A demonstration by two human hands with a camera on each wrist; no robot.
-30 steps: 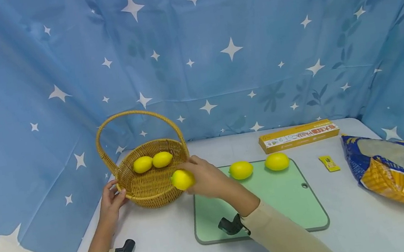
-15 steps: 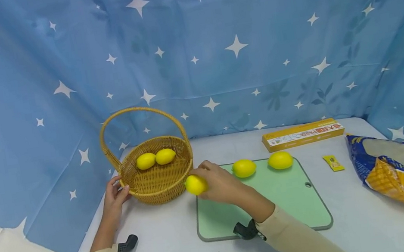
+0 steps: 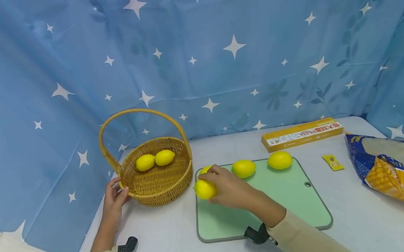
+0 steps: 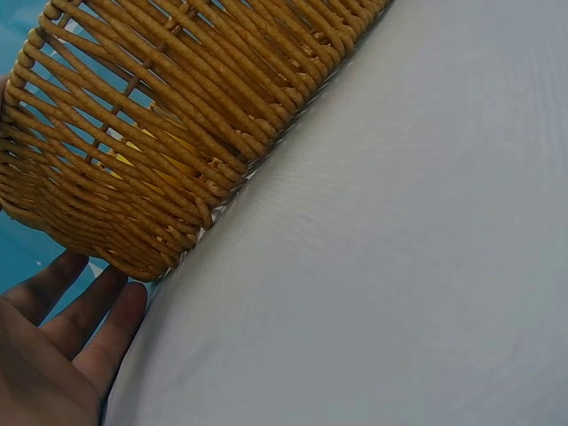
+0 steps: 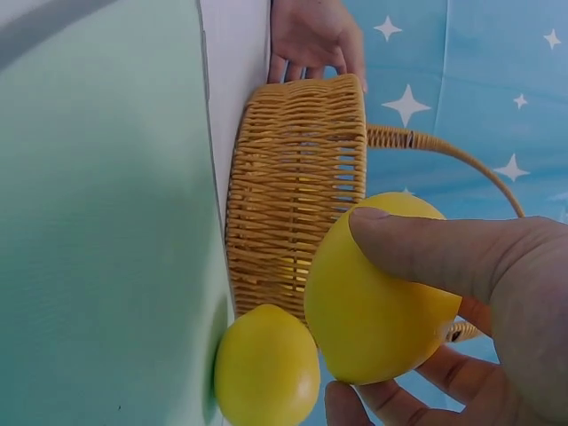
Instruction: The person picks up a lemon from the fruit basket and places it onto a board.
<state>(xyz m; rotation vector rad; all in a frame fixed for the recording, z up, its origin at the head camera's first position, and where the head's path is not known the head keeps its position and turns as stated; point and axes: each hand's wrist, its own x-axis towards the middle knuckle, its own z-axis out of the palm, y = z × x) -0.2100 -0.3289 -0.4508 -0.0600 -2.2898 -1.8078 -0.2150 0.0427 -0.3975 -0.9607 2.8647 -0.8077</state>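
Note:
A wicker basket (image 3: 160,184) with a tall hooped handle stands on the left, holding two lemons (image 3: 165,157) near its back wall. My left hand (image 3: 111,202) holds its left side, thumb at the rim and fingers against the outer weave (image 4: 151,177). Between thumb and fingers, my right hand (image 3: 230,186) grips a lemon (image 5: 382,297) above the left part of a pale green cutting board (image 3: 264,203). Just behind it, another lemon (image 5: 266,366) sits at the board's back left corner, mostly hidden by the hand in the head view. Two more lemons (image 3: 243,168) lie along the board's back edge.
Behind the board to the right lies a long yellow pasta box (image 3: 302,134). A small yellow packet (image 3: 333,162) is right of the board, and a blue and orange bag (image 3: 392,167) lies at the far right. Blue star-patterned curtains (image 3: 192,58) close off the back and sides.
My right hand has moved right, from the basket's edge to over the board, with the lemon still in its grip. A lemon behind that hand has come into sight. The left hand stays at the basket.

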